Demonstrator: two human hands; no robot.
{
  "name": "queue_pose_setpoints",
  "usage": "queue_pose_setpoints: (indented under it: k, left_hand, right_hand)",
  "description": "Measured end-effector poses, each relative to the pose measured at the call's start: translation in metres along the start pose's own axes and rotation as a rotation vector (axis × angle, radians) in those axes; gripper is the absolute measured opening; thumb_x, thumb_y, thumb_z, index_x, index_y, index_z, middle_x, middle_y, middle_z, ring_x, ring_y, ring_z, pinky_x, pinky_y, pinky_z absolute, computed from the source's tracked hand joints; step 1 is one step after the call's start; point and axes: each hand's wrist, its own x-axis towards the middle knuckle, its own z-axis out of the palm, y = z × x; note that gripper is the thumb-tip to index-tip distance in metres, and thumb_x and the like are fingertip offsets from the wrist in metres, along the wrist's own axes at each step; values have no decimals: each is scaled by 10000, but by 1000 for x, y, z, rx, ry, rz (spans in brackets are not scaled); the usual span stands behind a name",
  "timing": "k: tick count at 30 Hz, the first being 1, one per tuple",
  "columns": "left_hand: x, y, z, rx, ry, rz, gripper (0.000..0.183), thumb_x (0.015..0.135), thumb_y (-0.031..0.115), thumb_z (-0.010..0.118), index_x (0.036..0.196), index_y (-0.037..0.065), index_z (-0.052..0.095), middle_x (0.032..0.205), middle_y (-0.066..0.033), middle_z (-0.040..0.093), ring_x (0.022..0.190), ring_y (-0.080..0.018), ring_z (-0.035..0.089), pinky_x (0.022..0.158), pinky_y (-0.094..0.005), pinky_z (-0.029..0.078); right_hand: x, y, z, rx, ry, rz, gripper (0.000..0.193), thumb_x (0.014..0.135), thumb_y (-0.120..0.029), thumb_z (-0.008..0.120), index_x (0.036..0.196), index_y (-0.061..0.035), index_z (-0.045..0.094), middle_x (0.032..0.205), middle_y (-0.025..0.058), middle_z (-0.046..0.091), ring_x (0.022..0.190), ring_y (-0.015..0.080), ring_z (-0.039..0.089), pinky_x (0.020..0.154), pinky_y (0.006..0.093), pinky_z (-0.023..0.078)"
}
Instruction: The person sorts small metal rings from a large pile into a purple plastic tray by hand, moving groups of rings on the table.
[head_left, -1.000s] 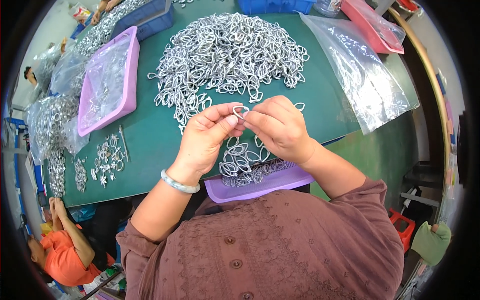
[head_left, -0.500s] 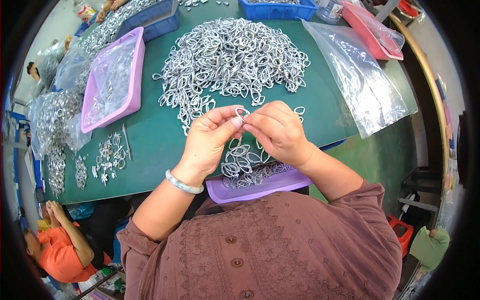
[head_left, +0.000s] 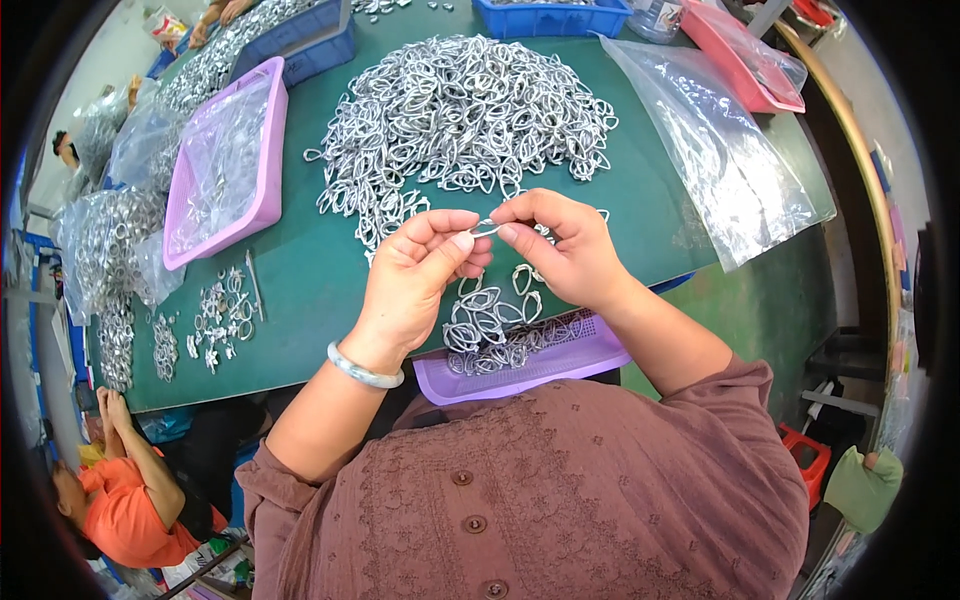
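Note:
Between my two hands is a small silver metal ring (head_left: 485,230), pinched at both ends. My left hand (head_left: 418,265), with a pale bangle (head_left: 362,367) on its wrist, grips it between thumb and fingers. My right hand (head_left: 565,250) holds the other end with thumb and forefinger. Beyond them rises a big heap of similar pointed-oval silver rings (head_left: 460,120) on the green table (head_left: 310,300). Just below the hands, more rings (head_left: 480,320) lie at the table's edge and in a purple basket (head_left: 470,388) by my lap.
A pink-purple tray (head_left: 270,190) with a plastic bag stands at left, near small loose metal parts (head_left: 222,315). Blue bins (head_left: 310,50) stand at the back. A clear plastic bag (head_left: 725,160) and a pink tray (head_left: 740,70) lie at right. A person in orange (head_left: 135,510) sits lower left.
The ring has turned flatter, almost edge-on. My right hand has shifted slightly right and opened its grip to a thumb-and-forefinger pinch. My left hand stays nearly in place.

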Motion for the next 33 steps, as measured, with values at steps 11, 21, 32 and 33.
queue_pose_setpoints:
  k: [11,21,32,33]
  left_hand:
    - [0,-8,4,-14,75,143,125,890,-32,639,992,25,595,940,-102,691,845,-180,680,753,-280,556]
    - [-1,-10,8,25,120,260,152,886,-44,638,1008,6,561,924,-86,672,820,-142,668,745,-259,560]
    - [-1,-13,12,63,150,242,213,879,-48,642,1046,13,524,902,-89,676,786,-143,661,743,-264,556]
    - [-1,-13,12,80,165,215,231,875,-51,648,1056,20,523,890,-86,676,767,-155,657,758,-285,560]
  right_hand:
    - [9,-1,4,602,15,399,185,903,-51,641,1074,17,646,936,38,671,844,76,608,755,235,505]
    - [12,2,3,530,-175,443,92,916,-40,635,968,23,678,928,23,659,873,76,605,787,231,489]
    - [11,1,1,527,-162,472,99,902,-72,643,930,16,677,846,10,673,787,41,588,694,213,487]
    - [11,3,1,527,-165,466,99,902,-77,644,925,14,675,843,6,671,781,42,587,691,214,484]
